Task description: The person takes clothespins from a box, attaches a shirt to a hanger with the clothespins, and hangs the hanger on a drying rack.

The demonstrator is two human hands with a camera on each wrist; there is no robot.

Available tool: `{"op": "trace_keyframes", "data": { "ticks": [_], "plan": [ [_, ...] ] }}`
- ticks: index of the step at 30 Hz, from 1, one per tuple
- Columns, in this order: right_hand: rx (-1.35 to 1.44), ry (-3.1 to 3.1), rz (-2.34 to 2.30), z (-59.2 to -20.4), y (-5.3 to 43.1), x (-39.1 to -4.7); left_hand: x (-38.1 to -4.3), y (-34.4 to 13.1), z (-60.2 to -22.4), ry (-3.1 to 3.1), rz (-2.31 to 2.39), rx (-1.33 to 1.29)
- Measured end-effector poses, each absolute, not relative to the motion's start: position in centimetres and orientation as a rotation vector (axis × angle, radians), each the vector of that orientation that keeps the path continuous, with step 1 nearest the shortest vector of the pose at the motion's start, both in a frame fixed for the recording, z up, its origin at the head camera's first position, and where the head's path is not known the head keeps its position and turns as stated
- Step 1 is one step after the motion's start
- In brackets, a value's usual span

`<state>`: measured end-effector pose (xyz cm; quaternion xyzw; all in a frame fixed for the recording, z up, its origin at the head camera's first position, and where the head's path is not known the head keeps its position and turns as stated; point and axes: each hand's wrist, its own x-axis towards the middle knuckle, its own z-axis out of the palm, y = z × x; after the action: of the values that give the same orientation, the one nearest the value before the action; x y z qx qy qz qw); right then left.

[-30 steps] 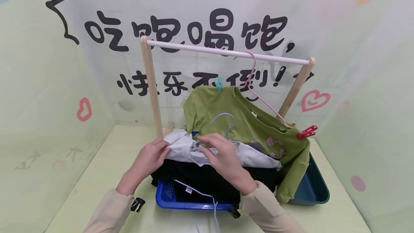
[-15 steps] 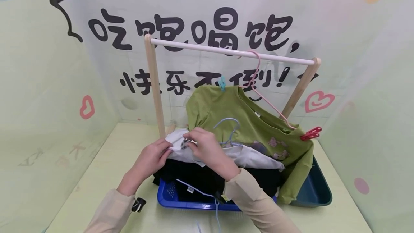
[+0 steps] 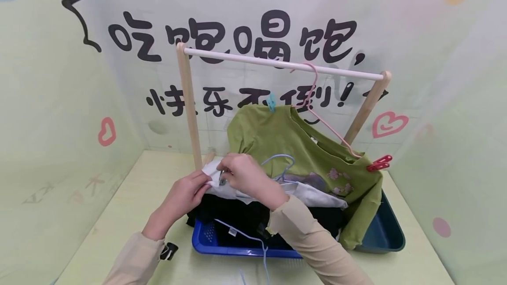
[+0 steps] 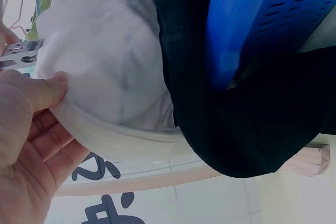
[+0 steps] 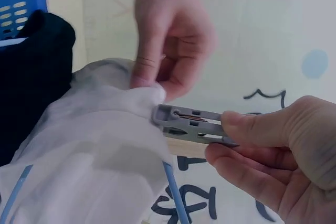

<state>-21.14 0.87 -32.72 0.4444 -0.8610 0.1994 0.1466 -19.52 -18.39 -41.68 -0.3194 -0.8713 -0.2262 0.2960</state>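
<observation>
Between its thumb and fingers my left hand [image 3: 186,195] pinches the left end of a white garment [image 5: 100,135]. My right hand [image 3: 249,179] holds a grey clothespin [image 5: 191,124] by its handle end. The pin's front end meets the garment's edge beside the left fingertips; whether it bites the cloth is hard to tell. A light blue hanger [image 3: 283,156] sits within the white garment, its hook showing above. Behind it, a green long-sleeved shirt [image 3: 273,135] hangs from a pink hanger [image 3: 328,126], with a teal clothespin [image 3: 271,102] and a red clothespin [image 3: 380,163] on its shoulders.
Black clothing [image 3: 233,210] lies over a blue basket [image 3: 237,251] under the white garment. A dark green bin [image 3: 382,228] stands at right. The rack's white rod [image 3: 245,58] spans wooden posts. Near the left sleeve is a small black object [image 3: 169,251].
My right hand has moved left with the grey clothespin, to the garment's end by my left hand. The blue hanger's hook has shifted slightly right and lower. My left hand keeps its pinch.
</observation>
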Motion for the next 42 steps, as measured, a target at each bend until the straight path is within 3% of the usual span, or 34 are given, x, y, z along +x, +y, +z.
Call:
{"op": "trace_keyframes", "data": {
  "ticks": [6, 20, 31, 42],
  "plan": [
    [1.360, -2.369, 0.410, -33.2, 0.7, -20.9, -19.6, -18.4, -41.8, -2.310, -0.604, -0.854],
    [1.210, -2.364, 0.994, -35.2, 1.2, -21.5, -19.8, -18.3, -41.7, -2.279, -0.643, -0.893],
    [1.277, -2.279, 0.859, -35.3, 0.9, -21.5, -19.8, -18.5, -41.4, -2.262, -0.642, -0.915],
    [1.209, -2.296, 1.070, -36.4, 1.6, -20.9, -20.0, -18.7, -41.8, -2.286, -0.670, -0.915]
  ]
}}
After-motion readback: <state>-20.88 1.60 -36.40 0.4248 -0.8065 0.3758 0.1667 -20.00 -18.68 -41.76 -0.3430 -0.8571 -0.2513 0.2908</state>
